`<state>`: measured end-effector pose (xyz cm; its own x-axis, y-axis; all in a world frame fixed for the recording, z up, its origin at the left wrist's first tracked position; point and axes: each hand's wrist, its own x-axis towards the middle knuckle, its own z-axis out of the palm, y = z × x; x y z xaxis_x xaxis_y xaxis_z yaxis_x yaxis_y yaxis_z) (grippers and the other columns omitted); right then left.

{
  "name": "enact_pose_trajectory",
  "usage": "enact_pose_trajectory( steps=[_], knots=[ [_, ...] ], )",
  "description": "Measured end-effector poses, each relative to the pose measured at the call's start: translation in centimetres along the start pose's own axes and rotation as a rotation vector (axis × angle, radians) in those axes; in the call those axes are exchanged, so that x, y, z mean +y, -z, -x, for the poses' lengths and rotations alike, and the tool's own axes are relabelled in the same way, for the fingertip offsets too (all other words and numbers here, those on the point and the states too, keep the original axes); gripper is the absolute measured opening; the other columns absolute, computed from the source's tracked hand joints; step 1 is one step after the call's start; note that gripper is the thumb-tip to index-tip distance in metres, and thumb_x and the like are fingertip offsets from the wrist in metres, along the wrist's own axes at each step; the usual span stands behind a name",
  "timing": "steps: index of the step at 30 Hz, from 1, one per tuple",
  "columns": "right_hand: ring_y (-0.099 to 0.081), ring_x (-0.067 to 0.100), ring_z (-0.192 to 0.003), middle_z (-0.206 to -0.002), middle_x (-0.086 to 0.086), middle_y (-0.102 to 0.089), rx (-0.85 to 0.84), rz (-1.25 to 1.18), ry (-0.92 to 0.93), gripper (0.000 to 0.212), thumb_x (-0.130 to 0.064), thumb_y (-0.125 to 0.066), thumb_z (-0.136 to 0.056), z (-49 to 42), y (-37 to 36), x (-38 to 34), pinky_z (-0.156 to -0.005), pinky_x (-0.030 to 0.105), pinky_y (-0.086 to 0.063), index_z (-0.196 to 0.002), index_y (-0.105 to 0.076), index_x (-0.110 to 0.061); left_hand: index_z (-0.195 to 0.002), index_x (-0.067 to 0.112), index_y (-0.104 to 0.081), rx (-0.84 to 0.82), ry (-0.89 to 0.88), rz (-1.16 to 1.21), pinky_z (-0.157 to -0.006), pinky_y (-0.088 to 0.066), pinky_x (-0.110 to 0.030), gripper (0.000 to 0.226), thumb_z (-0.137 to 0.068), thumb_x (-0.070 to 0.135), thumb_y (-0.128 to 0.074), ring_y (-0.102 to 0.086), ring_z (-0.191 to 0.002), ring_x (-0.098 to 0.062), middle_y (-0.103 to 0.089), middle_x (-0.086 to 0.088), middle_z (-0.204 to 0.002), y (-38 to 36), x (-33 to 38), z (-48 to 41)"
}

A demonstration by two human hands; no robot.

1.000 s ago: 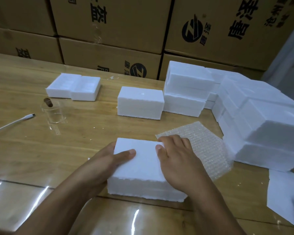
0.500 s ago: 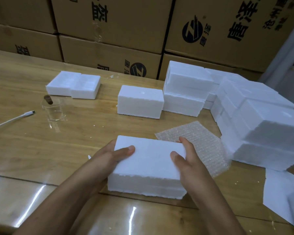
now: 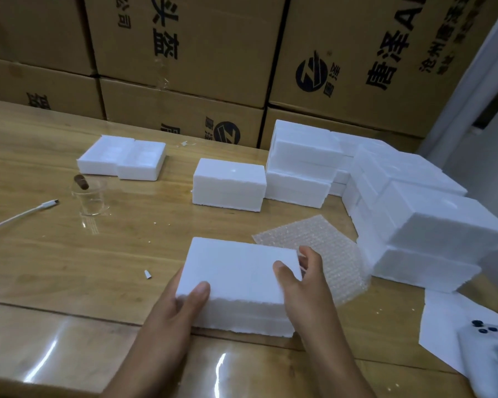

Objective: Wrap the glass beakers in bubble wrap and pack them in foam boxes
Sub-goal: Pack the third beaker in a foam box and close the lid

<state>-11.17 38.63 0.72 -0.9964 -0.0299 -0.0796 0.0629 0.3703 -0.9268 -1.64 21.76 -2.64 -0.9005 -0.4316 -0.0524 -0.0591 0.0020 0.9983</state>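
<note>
Gripping the foam box (image 3: 236,271) at both ends — left hand (image 3: 176,308) and right hand (image 3: 302,291) curled round it — bubble wrap (image 3: 328,248) just beside its right end, beaker (image 3: 91,199) well off to its left.

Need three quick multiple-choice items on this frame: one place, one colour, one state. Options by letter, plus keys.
1. The bubble wrap lies:
A) right of the held foam box
B) on the cartons
C) on the floor

2. The held foam box is:
A) brown
B) white
C) blue

3. The glass beaker is:
A) wrapped
B) boxed
C) bare, upright on the table

Key:
1 A, the sheet lies flat past the box's right end, behind the right hand.
2 B, it is plain white foam.
3 C, the clear glass stands unwrapped at the left.
</note>
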Motion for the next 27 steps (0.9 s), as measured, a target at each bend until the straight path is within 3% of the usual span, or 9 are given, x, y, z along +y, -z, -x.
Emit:
enact_pose_trajectory(
  steps=[2, 5, 8, 13, 18, 23, 27],
  knots=[
    [-0.053, 0.000, -0.100, -0.119, -0.020, -0.052, 0.070, 0.001, -0.022, 0.049, -0.043, -0.057, -0.092, 0.6, -0.2, 0.0, -0.073, 0.024, -0.043, -0.136, -0.040, -0.031, -0.116, 0.044, -0.063, 0.024, -0.006, -0.015, -0.080, -0.040, -0.014, 0.032, -0.085, 0.052, -0.055, -0.060, -0.093, 0.022, -0.068, 0.037, -0.104, -0.1, 0.1, 0.0],
    [-0.060, 0.001, -0.093, -0.108, -0.020, -0.064, 0.086, -0.022, -0.036, 0.030, -0.042, -0.049, -0.094, 1.5, -0.4, 0.6, -0.077, 0.031, -0.051, -0.122, -0.053, -0.033, -0.114, 0.045, -0.064, 0.048, 0.007, -0.028, -0.081, -0.040, -0.015, 0.021, -0.094, 0.042, -0.057, -0.060, -0.095, 0.021, -0.069, 0.036, -0.104, -0.1, 0.0, 0.1],
    [-0.064, -0.001, -0.085, -0.092, -0.021, -0.070, 0.063, -0.096, -0.025, 0.023, -0.040, -0.043, -0.095, 2.1, -0.7, 1.3, -0.071, 0.028, -0.050, -0.107, -0.063, -0.034, -0.115, 0.045, -0.064, 0.043, 0.012, -0.020, -0.082, -0.041, -0.017, 0.021, -0.096, 0.039, -0.057, -0.060, -0.094, 0.022, -0.069, 0.035, -0.104, -0.2, -0.2, 0.0],
    [-0.065, -0.004, -0.085, -0.092, -0.024, -0.071, 0.096, -0.161, -0.001, 0.027, -0.041, -0.042, -0.097, 2.4, -1.3, 1.8, -0.074, 0.027, -0.051, -0.103, -0.067, -0.034, -0.117, 0.044, -0.066, 0.036, -0.025, 0.052, -0.083, -0.042, -0.021, 0.029, -0.088, 0.050, -0.063, -0.063, -0.100, 0.015, -0.071, 0.028, -0.109, -0.5, -0.6, 0.2],
    [-0.065, -0.001, -0.089, -0.091, -0.025, -0.071, 0.080, -0.128, 0.017, 0.025, -0.045, -0.043, -0.096, 2.1, -1.0, -0.5, -0.078, 0.030, -0.052, -0.100, -0.066, -0.039, -0.114, 0.039, -0.071, 0.012, 0.019, 0.191, -0.098, -0.046, -0.038, 0.050, -0.068, 0.059, -0.065, -0.067, -0.111, -0.007, -0.073, 0.012, -0.116, -0.1, 1.0, -0.2],
    [-0.066, 0.015, -0.097, -0.104, -0.009, -0.070, 0.084, -0.173, 0.095, 0.038, -0.051, -0.041, -0.090, -3.6, -1.5, -7.3, -0.086, 0.043, -0.055, -0.109, -0.066, -0.029, -0.111, 0.026, -0.072, 0.009, -0.169, 0.119, -0.082, -0.047, -0.026, 0.043, -0.081, 0.053, -0.060, -0.070, -0.100, -0.001, -0.075, 0.015, -0.108, 0.7, 7.4, -7.1],
    [-0.064, 0.025, -0.091, -0.095, 0.004, -0.067, 0.087, -0.166, 0.119, 0.032, -0.044, -0.041, -0.094, -11.4, -3.4, -12.4, -0.084, 0.046, -0.052, -0.092, -0.063, -0.020, -0.097, 0.025, -0.071, 0.066, -0.180, 0.066, -0.077, -0.047, -0.027, 0.029, -0.085, 0.048, -0.057, -0.069, -0.096, -0.006, -0.075, 0.016, -0.098, 0.6, 11.8, -16.0]
  ],
)
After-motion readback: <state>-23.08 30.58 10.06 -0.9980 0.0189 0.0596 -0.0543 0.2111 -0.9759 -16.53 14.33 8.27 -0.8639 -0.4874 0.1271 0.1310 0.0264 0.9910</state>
